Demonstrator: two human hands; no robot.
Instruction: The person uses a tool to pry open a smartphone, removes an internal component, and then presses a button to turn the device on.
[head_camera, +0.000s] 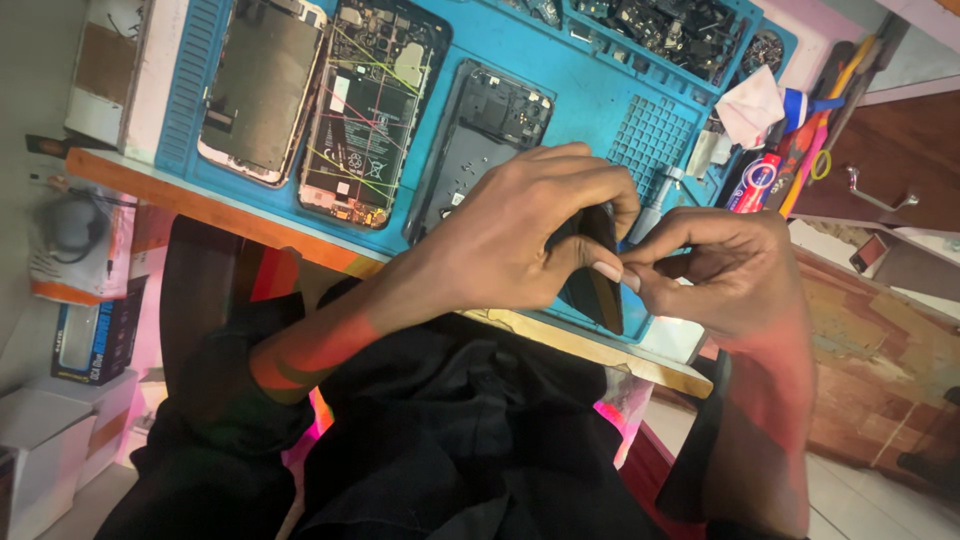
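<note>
My left hand (520, 225) grips a thin black phone panel (595, 290) by its upper edge, holding it on edge above the near rim of the blue work mat (600, 100). My right hand (725, 270) meets it from the right, thumb and forefinger pinched at the panel's edge close to my left thumb. Whether the right fingers hold a small part there is too small to tell. Most of the panel is hidden behind my left fingers.
On the mat lie an opened phone with its battery (365, 110), a phone back frame (262, 85) and a dark mid frame (480, 140). A parts tray (670, 30) is at the far end. Tools, a glue tube (757, 180) and a cloth (752, 105) lie at right.
</note>
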